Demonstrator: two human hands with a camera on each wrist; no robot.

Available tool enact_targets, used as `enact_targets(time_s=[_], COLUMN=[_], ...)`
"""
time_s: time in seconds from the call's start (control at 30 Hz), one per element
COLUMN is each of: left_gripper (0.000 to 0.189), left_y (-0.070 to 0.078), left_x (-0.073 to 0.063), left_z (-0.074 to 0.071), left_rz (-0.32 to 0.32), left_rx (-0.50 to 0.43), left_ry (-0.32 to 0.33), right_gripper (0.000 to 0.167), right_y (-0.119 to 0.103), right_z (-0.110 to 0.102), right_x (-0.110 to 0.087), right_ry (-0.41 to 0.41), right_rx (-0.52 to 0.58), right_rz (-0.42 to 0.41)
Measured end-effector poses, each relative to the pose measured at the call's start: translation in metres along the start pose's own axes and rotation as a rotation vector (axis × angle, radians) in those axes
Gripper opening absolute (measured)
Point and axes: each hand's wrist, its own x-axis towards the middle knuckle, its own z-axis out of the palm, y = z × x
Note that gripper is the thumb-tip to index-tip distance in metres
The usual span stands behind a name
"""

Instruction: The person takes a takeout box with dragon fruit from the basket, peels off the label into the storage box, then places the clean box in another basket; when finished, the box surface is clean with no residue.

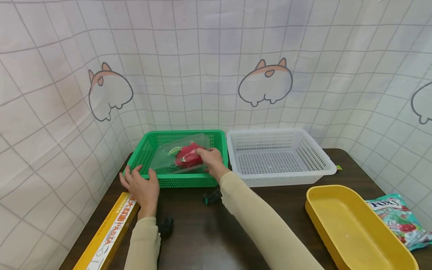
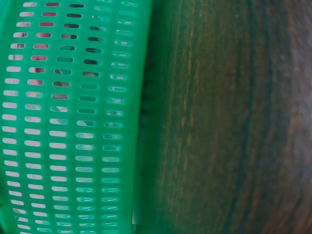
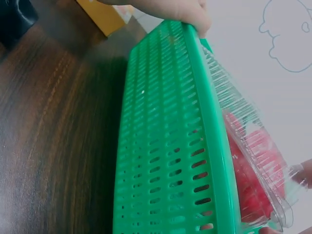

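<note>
Inside the green basket [image 1: 189, 182], a clear plastic box [image 1: 163, 159] lies tilted, one side raised toward the rim. Red dragon fruit [image 1: 185, 157] shows through its lid, along with a small green label. My right hand [image 1: 213, 161] grips the box's right end, thumb on top; its other fingers are mostly hidden. At the basket's front left corner, my left hand [image 1: 143, 187] holds the rim, with its thumb over the front edge. The right wrist view shows the box [image 3: 258, 146] leaning above the rim. Only basket wall [image 2: 73, 117] and table appear in the left wrist view.
A white basket [image 1: 280, 179] stands right of the green one. A yellow tray [image 1: 354, 232] sits at the front right, beside a teal Fox's candy bag [image 1: 395, 217]. A yellow pasta box [image 1: 108, 232] lies front left. A grid-patterned curtain [image 1: 189, 75] surrounds the dark table [image 1: 199, 240].
</note>
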Motion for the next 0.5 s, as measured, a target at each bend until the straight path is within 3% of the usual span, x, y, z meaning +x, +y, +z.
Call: enact_targets(time_s=[0.2, 0.5], left_gripper=[0.035, 0.043], left_y=[0.002, -0.001], left_x=[0.0, -0.001], left_z=[0.0, 0.0], left_rz=[0.015, 0.013], left_rx=[-0.009, -0.004], left_ry=[0.006, 0.012], right_gripper=[0.028, 0.035], right_y=[-0.007, -0.029], right_z=[-0.008, -0.028], right_x=[0.0, -0.005], right_ry=[0.019, 0.011], right_rx=[0.042, 0.104], right_rz=[0.001, 0.011])
